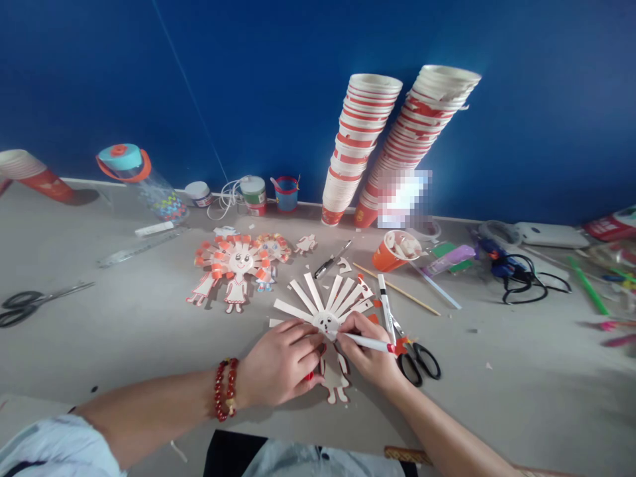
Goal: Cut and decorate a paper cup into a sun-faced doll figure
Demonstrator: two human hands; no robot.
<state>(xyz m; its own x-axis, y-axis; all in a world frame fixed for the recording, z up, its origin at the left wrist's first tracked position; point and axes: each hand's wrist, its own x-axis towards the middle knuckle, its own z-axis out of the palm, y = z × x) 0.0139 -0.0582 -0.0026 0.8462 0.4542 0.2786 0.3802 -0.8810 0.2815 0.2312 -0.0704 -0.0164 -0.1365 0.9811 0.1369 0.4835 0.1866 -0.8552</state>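
Observation:
A white paper doll (334, 371) cut from a paper cup lies before me, with strips fanned out like hair around a face with drawn eyes. My left hand (285, 361), fingers curled, grips its left side by the face. A small red piece (310, 375), perhaps a pen cap, shows between those fingers. In my right hand (370, 351) is a white marker pen (365, 342) with a red end, its tip at the lower face. Scissors (420, 364) with black handles and another marker (386, 308) lie just right of the doll.
Finished dolls (241, 262) with orange-tipped hair lie at the back left. Tall paper cup stacks (360, 146) lean against the blue wall (248, 79). A cup of scraps (396, 252), a wooden stick (397, 289), a craft knife (332, 260), a bottle (149, 179) and more scissors (40, 301) stand or lie around.

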